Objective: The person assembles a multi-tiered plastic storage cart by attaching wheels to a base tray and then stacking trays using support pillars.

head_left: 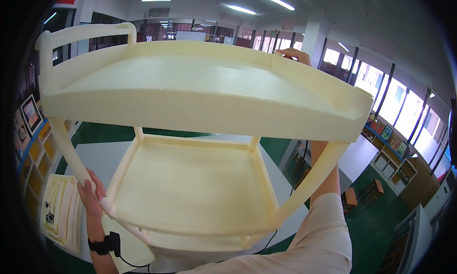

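A cream plastic utility cart fills the middle of the view, its top tray [171, 107] held high on posts above a lower tray [190, 183]. Part of another tier [195, 242] shows beneath that. My left hand [90, 192] wraps round the near left post [69, 150], just above the lower tray's corner. Beyond the near right post [309, 179], my right arm reaches up to the far right corner of the top tray. There my right hand [296, 55] has bent fingers on the rim, partly hidden by it. A raised handle [90, 32] stands at the tray's left end.
The cart stands over a pale grey table [100, 152]. At lower left lie stacked cream parts [62, 212] with small black-and-white pieces on top, and a cream panel [126, 243]. Wooden stools [350, 198], a white table [352, 157] and shelves [395, 164] are at right.
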The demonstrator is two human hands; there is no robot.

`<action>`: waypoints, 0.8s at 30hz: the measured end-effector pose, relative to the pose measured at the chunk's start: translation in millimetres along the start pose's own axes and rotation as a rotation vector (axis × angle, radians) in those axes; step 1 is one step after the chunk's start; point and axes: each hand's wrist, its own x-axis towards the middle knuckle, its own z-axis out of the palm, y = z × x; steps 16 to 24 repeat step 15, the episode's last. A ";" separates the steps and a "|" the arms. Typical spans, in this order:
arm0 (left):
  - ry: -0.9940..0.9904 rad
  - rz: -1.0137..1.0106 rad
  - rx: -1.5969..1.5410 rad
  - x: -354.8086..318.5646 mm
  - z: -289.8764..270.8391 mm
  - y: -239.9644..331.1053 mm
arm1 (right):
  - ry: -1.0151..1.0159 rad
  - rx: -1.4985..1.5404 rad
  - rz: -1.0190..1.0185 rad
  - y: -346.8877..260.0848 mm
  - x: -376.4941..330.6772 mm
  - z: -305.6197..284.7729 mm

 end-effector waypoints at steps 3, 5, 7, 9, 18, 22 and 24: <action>-0.030 -0.010 0.009 -0.9 -4.5 -1.0 | 0.015 -0.034 -0.058 -4.1 -0.9 0.0; 0.009 0.017 0.036 -1.6 -1.2 -1.6 | -0.004 0.064 -0.047 -7.4 -2.4 -2.3; -0.002 0.022 0.035 -2.5 -5.4 -3.9 | 0.030 0.075 -0.042 -6.2 -3.5 0.4; -0.013 0.027 0.034 -2.3 -4.5 -4.7 | 0.063 0.084 -0.037 -5.1 -5.3 0.1; -0.016 0.006 0.043 -2.3 -8.2 -4.9 | 0.156 0.163 0.164 -48.1 -8.3 24.9; -0.016 0.006 0.043 -2.3 -8.2 -4.9 | 0.156 0.163 0.164 -48.1 -8.3 24.9; -0.016 0.006 0.043 -2.3 -8.2 -4.9 | 0.156 0.163 0.164 -48.1 -8.3 24.9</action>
